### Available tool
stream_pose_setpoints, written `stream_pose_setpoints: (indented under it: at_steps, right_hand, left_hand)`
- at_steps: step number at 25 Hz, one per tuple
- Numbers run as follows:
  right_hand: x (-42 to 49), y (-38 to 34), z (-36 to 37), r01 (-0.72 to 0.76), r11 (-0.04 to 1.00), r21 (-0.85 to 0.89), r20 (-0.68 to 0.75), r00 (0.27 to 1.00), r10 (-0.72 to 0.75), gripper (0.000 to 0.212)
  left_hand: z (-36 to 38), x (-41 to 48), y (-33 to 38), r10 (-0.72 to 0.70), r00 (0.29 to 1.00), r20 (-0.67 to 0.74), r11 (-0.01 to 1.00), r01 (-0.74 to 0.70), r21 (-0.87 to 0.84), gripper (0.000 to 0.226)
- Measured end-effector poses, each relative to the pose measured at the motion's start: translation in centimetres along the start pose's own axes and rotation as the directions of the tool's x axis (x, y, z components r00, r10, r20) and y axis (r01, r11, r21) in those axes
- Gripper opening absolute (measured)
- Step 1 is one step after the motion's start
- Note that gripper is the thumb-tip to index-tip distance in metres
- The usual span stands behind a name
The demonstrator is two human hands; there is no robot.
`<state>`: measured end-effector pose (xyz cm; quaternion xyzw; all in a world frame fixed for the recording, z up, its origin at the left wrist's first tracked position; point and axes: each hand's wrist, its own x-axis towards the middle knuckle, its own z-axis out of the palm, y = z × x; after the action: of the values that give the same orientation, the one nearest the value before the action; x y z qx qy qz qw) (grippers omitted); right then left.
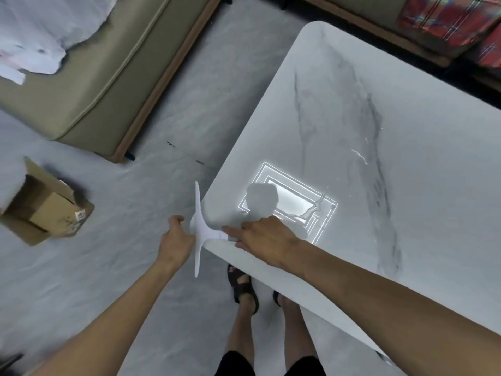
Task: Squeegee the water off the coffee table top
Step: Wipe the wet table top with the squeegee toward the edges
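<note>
A white squeegee (199, 226) hangs at the near left corner of the white marble coffee table (406, 131), its long blade just past the table's edge. My right hand (264, 236) grips its handle, forefinger stretched along it toward the blade. My left hand (176, 237) hovers beside the blade over the floor, fingers loosely curled, holding nothing that I can see. A thin streak of water (311, 210) glints on the tabletop right of my right hand, inside a bright reflection of a ceiling light.
An open cardboard box (46, 210) lies on the pale floor at the left. A beige sofa (103, 77) with white cloth on it stands at the upper left. Red plaid fabric (450, 20) is beyond the table's far edge. My sandalled feet (244, 289) stand by the near corner.
</note>
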<state>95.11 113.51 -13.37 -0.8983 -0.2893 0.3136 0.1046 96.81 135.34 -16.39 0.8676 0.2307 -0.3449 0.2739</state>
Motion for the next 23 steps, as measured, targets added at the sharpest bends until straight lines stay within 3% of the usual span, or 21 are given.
stream_pose_setpoints:
  at_steps: [6,10,12,14,18,23]
  right_hand:
    - [-8.8,5.8,0.8,-0.24,0.958,0.156,-0.029,0.968,0.248,0.057]
    - [-15.1,7.3,0.8,-0.376,0.925,0.045,-0.056,0.924,0.378,0.05]
    - [-14.5,6.5,0.5,-0.341,0.939,0.054,-0.076,0.936,0.344,0.044]
    - [-11.3,4.6,0.2,-0.217,0.971,0.098,-0.094,0.97,0.226,0.037]
    - [-1.6,-0.8,0.7,0.012,1.0,0.019,0.0,1.0,-0.012,0.035]
    - [-0.1,0.8,0.3,-0.013,0.999,-0.036,-0.023,1.0,0.012,0.039]
  left_hand:
    - [1.9,0.3,1.6,-0.022,0.981,0.191,1.0,0.02,0.009,0.05]
    - [1.4,0.3,2.2,-0.051,0.97,0.237,0.998,0.042,0.045,0.048]
    - [1.1,0.7,2.3,-0.047,0.974,0.223,0.999,0.043,0.025,0.046]
    - [0.5,1.1,2.0,-0.049,0.987,0.153,0.997,0.056,-0.044,0.044]
    - [-0.8,2.0,0.3,-0.108,0.994,0.007,0.978,0.108,-0.18,0.04]
    - [-0.3,1.7,-0.1,-0.078,0.993,0.084,0.98,0.092,-0.176,0.035]
